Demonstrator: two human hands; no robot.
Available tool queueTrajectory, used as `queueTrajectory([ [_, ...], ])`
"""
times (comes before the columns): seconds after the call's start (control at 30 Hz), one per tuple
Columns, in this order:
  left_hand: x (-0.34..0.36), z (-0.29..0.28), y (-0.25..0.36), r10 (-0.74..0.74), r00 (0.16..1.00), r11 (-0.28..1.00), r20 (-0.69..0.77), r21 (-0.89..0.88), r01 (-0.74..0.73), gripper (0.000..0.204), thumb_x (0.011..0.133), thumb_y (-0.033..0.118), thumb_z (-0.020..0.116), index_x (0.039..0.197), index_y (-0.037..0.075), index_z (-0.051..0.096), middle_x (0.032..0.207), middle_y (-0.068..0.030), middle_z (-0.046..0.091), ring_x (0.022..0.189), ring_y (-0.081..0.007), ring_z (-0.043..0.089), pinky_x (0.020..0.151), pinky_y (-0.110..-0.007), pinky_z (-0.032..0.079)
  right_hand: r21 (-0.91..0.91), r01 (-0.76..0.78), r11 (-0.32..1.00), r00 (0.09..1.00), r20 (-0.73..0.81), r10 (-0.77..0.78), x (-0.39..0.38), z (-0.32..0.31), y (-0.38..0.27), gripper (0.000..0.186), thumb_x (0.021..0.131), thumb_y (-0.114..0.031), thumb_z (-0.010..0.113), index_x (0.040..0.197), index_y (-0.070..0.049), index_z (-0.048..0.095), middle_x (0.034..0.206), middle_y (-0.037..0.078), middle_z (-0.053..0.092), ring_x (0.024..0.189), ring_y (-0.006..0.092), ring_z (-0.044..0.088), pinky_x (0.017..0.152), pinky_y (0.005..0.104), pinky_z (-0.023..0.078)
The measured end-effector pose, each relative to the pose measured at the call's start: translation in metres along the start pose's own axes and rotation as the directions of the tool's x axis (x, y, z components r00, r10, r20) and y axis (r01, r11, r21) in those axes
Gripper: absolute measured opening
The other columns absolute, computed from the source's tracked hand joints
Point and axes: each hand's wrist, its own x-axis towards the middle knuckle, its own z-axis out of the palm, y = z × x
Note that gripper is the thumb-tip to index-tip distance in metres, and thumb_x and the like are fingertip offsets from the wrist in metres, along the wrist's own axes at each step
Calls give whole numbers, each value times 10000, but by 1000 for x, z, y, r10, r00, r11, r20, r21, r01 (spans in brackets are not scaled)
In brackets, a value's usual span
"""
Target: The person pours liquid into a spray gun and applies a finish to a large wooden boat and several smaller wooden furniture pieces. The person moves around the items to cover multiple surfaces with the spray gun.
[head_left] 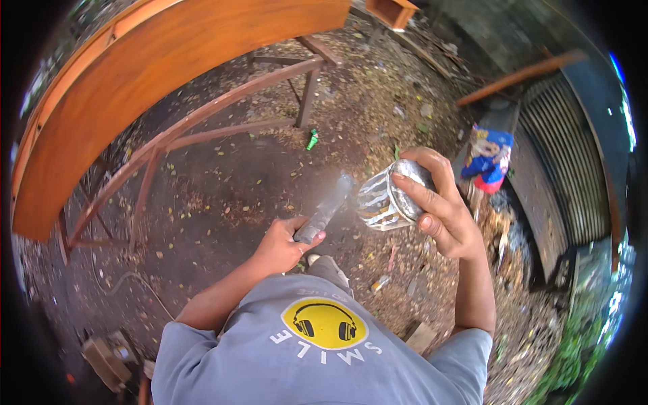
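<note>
In the middle of the view, my left hand (280,246) is closed round the lower end of a greyish, bottle-like cylinder (325,208). Its far end is blurred and points up and right, toward the can. My right hand (445,206) grips a paint-streaked can (381,202) by its silvery end, fingers over the top and thumb below. White streaks run along the can's side, and it lies tilted with its other end toward the cylinder. Whether the two touch, or anything flows between them, I cannot tell.
A long orange-brown wooden panel (169,64) rests on a wooden trestle (223,101) at the far left. A small green bottle (312,140) lies on the leafy dirt ground. On the right are a blue and red bag (491,155), boards and a ribbed panel (567,148).
</note>
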Motion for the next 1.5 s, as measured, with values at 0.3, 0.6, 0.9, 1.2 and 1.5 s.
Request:
queueTrajectory([
  [0.3, -22, 47, 5, -192, 884, 962, -426, -260, 83, 379, 879, 316, 736, 1066, -11, 690, 808, -114, 707, 747, -92, 545, 695, -322, 464, 212, 327, 921, 919, 154, -362, 72, 3, 60, 554, 1002, -435, 396, 1340, -22, 545, 1356, 244, 440, 1255, 431, 407, 1077, 522, 289],
  [0.6, -109, 101, -25, -289, 483, 932, -827, -359, -57, 300, 897, 286, 720, 981, -1, 696, 690, -28, 620, 661, -77, 484, 613, -304, 423, 338, 555, 760, 710, 283, -645, 126, 65, -23, 492, 940, -288, 477, 1360, -39, 539, 1389, 243, 378, 1273, 438, 349, 1107, 523, 257],
  [0.9, -264, 98, -41, -474, 163, 846, -865, -499, -187, 219, 900, 235, 713, 932, 20, 690, 683, 36, 556, 667, -62, 450, 602, -284, 395, 547, 770, 329, 308, 133, -942, 174, 177, -192, 559, 968, -434, 429, 1322, -30, 581, 1343, 237, 463, 1235, 422, 402, 1070, 519, 292],
  [1.2, -399, 113, -65, -542, -69, 796, -837, -486, -362, 192, 888, 214, 725, 917, 28, 689, 668, 40, 544, 646, -55, 453, 572, -276, 384, 732, 681, -33, -105, 53, -993, 178, 251, -380, 573, 977, -472, 450, 1292, -22, 608, 1319, 244, 482, 1207, 428, 440, 1032, 541, 327],
  [1.5, -470, 137, -90, -523, -461, 844, -716, -360, -398, 134, 866, 131, 739, 932, 17, 714, 779, -9, 670, 731, -67, 553, 673, -257, 464, 823, 456, -338, -474, -96, -875, 157, 319, -530, 558, 938, -436, 511, 1348, -63, 570, 1358, 224, 458, 1243, 431, 405, 1080, 536, 282],
])
